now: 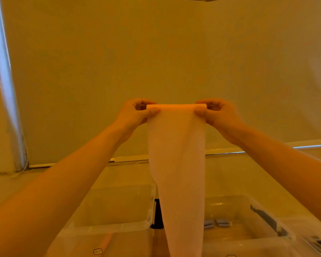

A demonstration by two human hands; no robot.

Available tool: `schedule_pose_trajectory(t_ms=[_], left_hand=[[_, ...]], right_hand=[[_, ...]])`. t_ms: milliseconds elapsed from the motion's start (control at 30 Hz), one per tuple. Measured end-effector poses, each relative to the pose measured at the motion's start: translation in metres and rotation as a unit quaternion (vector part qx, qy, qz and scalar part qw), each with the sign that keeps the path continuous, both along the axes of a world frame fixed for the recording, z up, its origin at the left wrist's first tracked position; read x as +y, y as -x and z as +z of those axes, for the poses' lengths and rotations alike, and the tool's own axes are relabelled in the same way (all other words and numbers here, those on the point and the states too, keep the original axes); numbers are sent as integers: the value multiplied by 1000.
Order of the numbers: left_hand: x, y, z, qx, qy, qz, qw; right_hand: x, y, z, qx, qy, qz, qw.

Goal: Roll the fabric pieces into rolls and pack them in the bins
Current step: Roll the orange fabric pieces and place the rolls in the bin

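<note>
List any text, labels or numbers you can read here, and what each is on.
No text can be read in this view.
Small framed label on the front of the left bin: too blurred to read.
Small label at the front edge of the right bin: cut off by the frame, unreadable.
The fabric, held up by the left hand and right hand, carries no print.
</note>
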State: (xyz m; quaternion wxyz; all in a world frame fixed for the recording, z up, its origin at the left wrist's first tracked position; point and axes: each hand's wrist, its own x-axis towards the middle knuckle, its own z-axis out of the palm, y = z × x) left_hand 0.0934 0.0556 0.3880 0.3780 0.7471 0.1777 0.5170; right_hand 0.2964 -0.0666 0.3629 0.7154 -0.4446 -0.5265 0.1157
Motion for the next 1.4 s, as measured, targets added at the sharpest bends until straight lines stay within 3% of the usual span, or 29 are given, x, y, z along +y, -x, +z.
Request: schedule_pose_trajectory(t_ms=[167, 633, 833, 967, 1200, 1400], left_hand=[[-7, 3, -9, 20, 8, 31, 999], [-13, 16, -67, 1, 21, -31, 999], [-12, 19, -87, -14, 43, 14, 999], [-14, 25, -99, 8, 45, 5, 999], [-19, 37, -143, -38, 75, -36, 996], [-24, 37, -176, -15, 86, 13, 996]], right_hand=[[-8, 3, -10, -17, -5, -24, 1000], [-14, 18, -55, -78, 16, -98, 992], [-15, 26, -73, -67, 14, -91, 993], [-18, 30, -85, -53, 24, -106, 993], [-27, 41, -124, -45, 45, -78, 995], [-31, 45, -153, -26, 53, -69, 996]])
